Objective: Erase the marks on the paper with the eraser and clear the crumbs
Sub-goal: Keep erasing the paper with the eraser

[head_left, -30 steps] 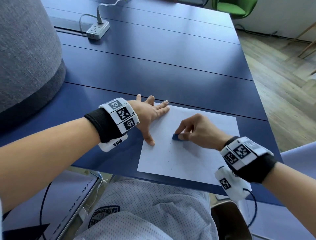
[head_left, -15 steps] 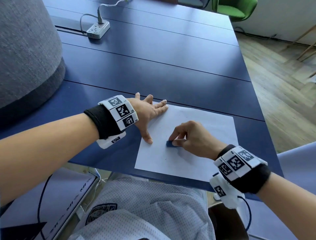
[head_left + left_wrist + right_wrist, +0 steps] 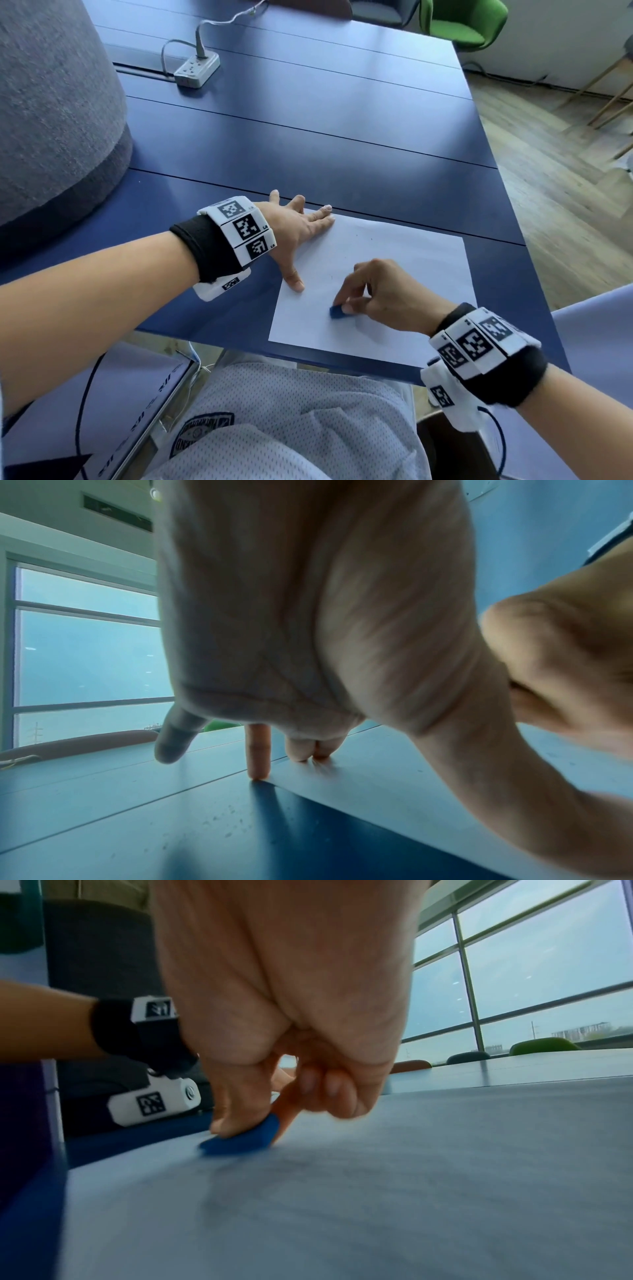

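1. Head view: left hand (image 3: 295, 236) laid flat over the paper's (image 3: 404, 260) far-left corner, forearm reaching in from the left, fingers straight and spread, thumb tip pressing the sheet's left edge. Right hand (image 3: 383, 294) hunched over the near-left part of the sheet, wrist raised, fingers curled, pinching the blue eraser (image 3: 339, 311) down against the paper. Sheet lying near the front edge of the blue table (image 3: 308, 144); power strip (image 3: 196, 70) far back on it, green chair (image 3: 462, 24) beyond, wooden floor (image 3: 555, 178) to the right.
2. Left wrist view: palm arched above the table, fingertips (image 3: 257, 773) planted at the paper's edge, little finger lifted clear. Small specks dotted on the tabletop nearby. Tall window (image 3: 85, 653) behind.
3. Right wrist view: thumb and forefinger clamped on the eraser's two sides, its lower edge touching the paper; remaining fingers tucked into the palm. Faint grey smudge (image 3: 274, 1167) on the sheet just in front of the eraser. Left wrist's band visible behind.
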Motion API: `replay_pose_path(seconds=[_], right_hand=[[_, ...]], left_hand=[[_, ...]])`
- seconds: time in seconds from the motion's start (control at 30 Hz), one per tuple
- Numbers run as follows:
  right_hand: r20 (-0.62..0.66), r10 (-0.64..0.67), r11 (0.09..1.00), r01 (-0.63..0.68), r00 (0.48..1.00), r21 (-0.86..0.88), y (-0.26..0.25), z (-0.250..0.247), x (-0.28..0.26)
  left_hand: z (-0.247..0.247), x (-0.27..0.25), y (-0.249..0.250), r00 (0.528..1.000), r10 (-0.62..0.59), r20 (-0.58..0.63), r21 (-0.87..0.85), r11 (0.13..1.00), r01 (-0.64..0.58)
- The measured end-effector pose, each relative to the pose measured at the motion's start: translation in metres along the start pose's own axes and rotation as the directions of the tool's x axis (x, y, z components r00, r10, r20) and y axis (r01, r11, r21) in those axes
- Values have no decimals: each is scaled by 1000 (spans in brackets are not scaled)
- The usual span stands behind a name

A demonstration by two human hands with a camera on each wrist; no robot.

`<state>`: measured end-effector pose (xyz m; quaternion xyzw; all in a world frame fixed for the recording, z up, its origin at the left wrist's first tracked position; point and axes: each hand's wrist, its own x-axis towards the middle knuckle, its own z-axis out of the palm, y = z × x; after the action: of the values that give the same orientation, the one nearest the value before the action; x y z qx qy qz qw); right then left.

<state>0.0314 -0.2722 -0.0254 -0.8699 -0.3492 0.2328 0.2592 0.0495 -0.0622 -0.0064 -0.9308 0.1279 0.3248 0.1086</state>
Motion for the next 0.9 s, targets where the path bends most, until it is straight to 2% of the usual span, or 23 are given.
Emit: replay_pose_path(seconds=[0.07,0.1,0.17,0.23,0.33,0.5,0.57,0.67,0.7,0.83,0.9], right_hand=[[-100,30,999,-31,995,-11,1,2,3],[-85,33,999,-34,996,-15,1,2,1],[25,34,999,-33,999,-16,1,2,-2],[39,60,998,-60,997,-1,1,-3,5],[-121,120,993,-117,985,31,4,-18,36],[-315,266,964,-251,911,87,20,-43,76],[-284,259,966,-244,923,89,20,-42,75],[-108,227,973,-220,968,69,14,-40,68],[-107,226,973,-220,968,63,16,-43,70],[-304,291,956,-264,907,128,25,-51,82],[-245,270,961,-244,931,135,24,-45,77]], left_hand=[[-1,-1,0,1000,2,3,-8,1000,-2],[-1,-1,0,1000,4,0,-16,1000,-4],[0,-2,-1,1000,1,-2,-26,1000,-1],[1,-1,0,1000,6,-2,-27,1000,-6],[2,1,-1,1000,13,-9,-31,999,-13],[2,1,-3,1000,16,-12,-29,999,-16],[3,1,-3,1000,20,-15,-31,999,-21],[5,3,-4,1000,23,-14,-48,999,-24],[5,3,-5,1000,22,-14,-49,999,-23],[4,3,-4,999,25,-20,-41,999,-26],[4,3,-4,1000,23,-16,-48,999,-24]])
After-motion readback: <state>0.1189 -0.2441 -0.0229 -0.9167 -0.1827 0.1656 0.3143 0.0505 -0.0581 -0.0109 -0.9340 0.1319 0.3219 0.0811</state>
